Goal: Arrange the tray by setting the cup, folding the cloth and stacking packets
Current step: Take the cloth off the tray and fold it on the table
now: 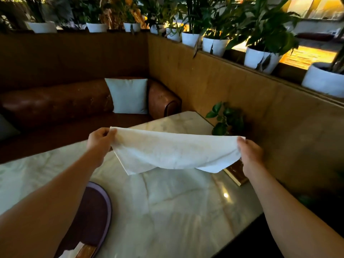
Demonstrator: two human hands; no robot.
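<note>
Grip: left hand [100,139] and right hand [248,150] each pinch a top corner of the white square cloth [175,151], held taut above the marble tabletop [176,202]. Folding advice: bring corners together evenly, edges aligned. Dark oval tray [93,216], probably, lies near-left.

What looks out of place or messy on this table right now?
Nothing looks spilled or broken. The white cloth is held up over the marble table, pinched by the left hand and right hand, sagging in the middle.
</note>
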